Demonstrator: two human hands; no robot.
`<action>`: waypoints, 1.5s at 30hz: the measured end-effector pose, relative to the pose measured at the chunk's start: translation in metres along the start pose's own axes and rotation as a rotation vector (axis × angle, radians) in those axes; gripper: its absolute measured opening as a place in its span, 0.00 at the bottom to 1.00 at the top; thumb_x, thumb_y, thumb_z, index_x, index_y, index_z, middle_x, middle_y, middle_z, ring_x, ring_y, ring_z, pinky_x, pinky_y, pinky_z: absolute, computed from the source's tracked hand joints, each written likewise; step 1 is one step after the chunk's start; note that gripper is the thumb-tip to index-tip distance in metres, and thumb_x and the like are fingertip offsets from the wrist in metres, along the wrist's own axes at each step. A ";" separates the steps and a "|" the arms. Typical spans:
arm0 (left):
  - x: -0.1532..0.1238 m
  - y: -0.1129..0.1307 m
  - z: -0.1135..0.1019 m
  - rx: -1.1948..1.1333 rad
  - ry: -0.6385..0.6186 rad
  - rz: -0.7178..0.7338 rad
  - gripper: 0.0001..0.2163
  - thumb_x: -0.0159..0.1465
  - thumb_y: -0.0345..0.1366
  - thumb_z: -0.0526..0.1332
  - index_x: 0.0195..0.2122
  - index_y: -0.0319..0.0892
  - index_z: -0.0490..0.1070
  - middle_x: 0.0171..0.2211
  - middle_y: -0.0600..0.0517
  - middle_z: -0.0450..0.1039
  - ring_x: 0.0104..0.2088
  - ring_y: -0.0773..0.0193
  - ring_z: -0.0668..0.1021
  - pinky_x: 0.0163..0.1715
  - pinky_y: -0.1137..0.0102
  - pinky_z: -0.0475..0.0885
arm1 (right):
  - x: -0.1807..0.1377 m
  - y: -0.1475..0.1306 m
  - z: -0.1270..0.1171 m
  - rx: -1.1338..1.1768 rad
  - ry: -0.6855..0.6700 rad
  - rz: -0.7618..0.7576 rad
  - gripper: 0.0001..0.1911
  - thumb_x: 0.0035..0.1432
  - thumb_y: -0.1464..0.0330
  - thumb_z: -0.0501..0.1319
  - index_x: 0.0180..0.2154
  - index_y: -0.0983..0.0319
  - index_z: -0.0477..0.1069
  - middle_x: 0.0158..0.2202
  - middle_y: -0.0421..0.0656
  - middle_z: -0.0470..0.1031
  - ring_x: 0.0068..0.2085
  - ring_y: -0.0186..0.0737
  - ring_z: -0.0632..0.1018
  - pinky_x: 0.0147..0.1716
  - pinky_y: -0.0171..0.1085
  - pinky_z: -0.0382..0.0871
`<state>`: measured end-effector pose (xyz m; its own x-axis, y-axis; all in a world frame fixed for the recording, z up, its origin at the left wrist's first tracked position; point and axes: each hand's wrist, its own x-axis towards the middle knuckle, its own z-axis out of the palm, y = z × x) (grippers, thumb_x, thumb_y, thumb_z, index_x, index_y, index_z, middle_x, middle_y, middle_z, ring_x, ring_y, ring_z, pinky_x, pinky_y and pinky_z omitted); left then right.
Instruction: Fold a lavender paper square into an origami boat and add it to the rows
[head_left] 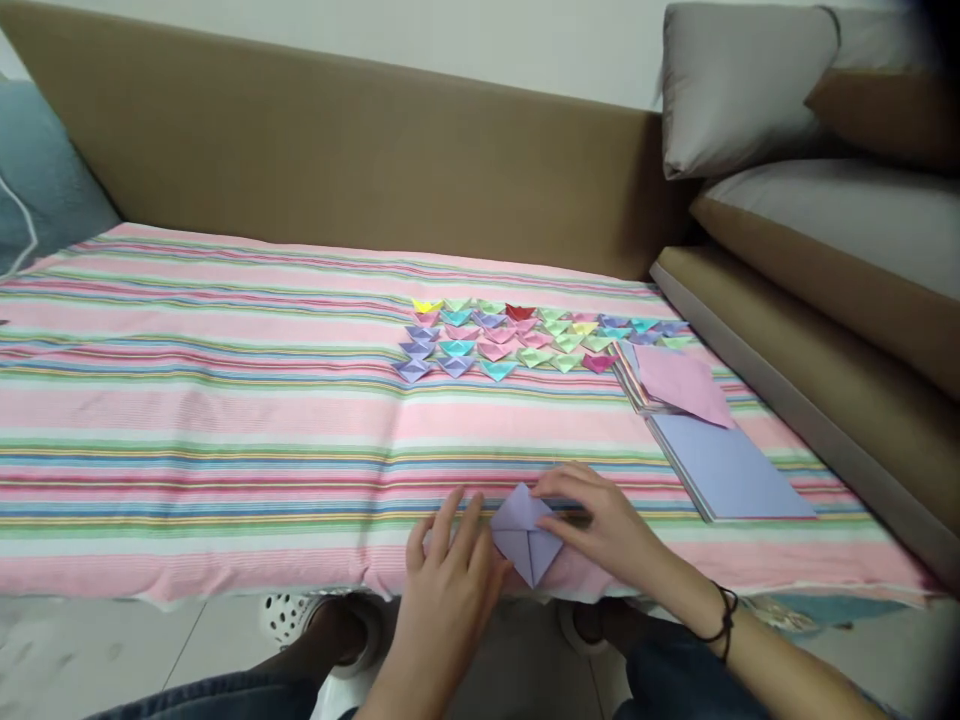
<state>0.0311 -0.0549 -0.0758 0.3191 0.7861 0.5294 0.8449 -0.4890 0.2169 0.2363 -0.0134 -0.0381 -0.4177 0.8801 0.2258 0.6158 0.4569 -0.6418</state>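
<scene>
A partly folded lavender paper square (525, 535) lies near the front edge of the striped cloth (225, 420). My left hand (446, 590) rests with its fingers stretched flat against the paper's left side. My right hand (607, 525) presses down on the paper's right corner, fingers extended. A black band circles my right wrist.
Rows of small folded paper pieces in many colours (525, 335) lie at the middle back of the cloth. Two stacks of paper sheets, pink on top (679, 385) and lavender on top (724, 470), sit at the right. A brown sofa back and cushions (750, 90) surround the surface.
</scene>
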 end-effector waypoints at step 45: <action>0.010 -0.004 -0.013 -0.048 -0.112 0.099 0.08 0.62 0.34 0.59 0.41 0.43 0.72 0.45 0.46 0.75 0.48 0.53 0.74 0.47 0.60 0.58 | -0.048 0.017 -0.008 -0.025 0.299 -0.001 0.13 0.57 0.74 0.58 0.43 0.56 0.73 0.41 0.43 0.78 0.43 0.44 0.76 0.42 0.46 0.73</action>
<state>0.0253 -0.0507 -0.0606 0.4476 0.7693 0.4560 0.7864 -0.5813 0.2088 0.2723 -0.0465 -0.0538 -0.2054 0.8768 0.4348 0.6333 0.4578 -0.6240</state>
